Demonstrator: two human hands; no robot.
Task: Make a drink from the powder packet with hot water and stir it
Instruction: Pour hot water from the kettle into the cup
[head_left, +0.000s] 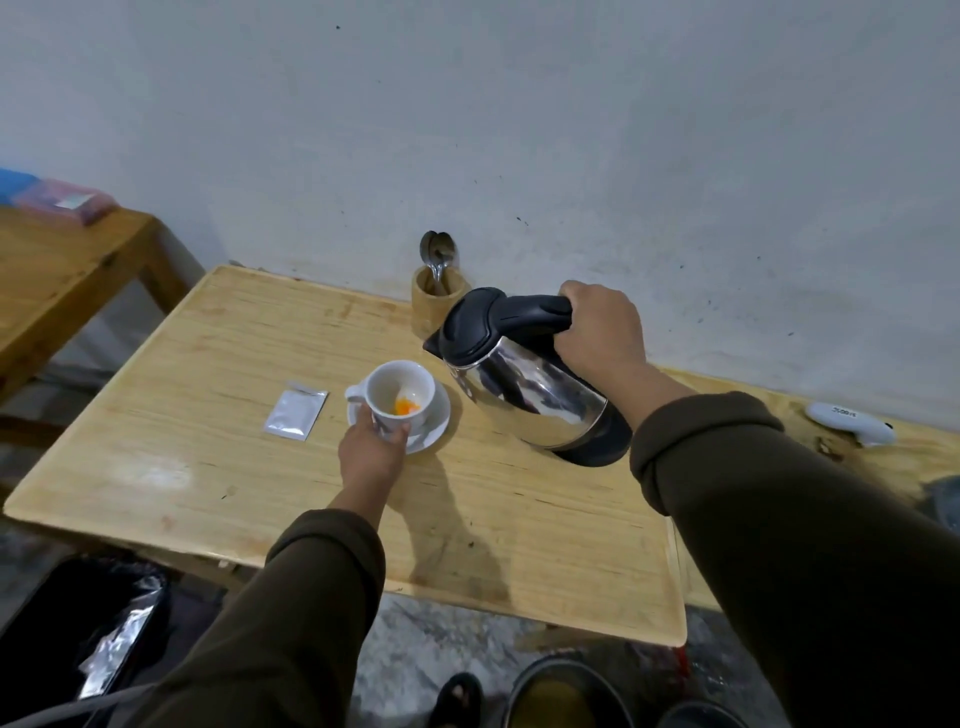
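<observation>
Powder step looks done: orange powder (405, 407) sitting in the bottom of the white cup (400, 397), silver packet (295, 414) lying flat on the table (260, 493) just left of the saucer (434, 423), apparently opened at its top edge and probably emptied. No water visible in the cup and no stream from the spout, so pouring judged not yet begun; stirring also left to do, with spoons (439, 260) standing bowl-up in the wooden holder (439, 301) at the back by the wall. Kettle (524, 379) held clear of the table, just right of the cup and slightly behind it, tilted with spout pointing left toward the cup; long axis running from the black base at lower right up to the lid at upper left. Right hand (597, 338) wrapped fully around the black handle, fingers closed tight. Left hand (371, 449) steadying the cup from the near side, fingers curled partway around its wall, thumb near the cup's handle, which points left. Cup resting on the saucer, seemingly tipped a little toward the viewer.
</observation>
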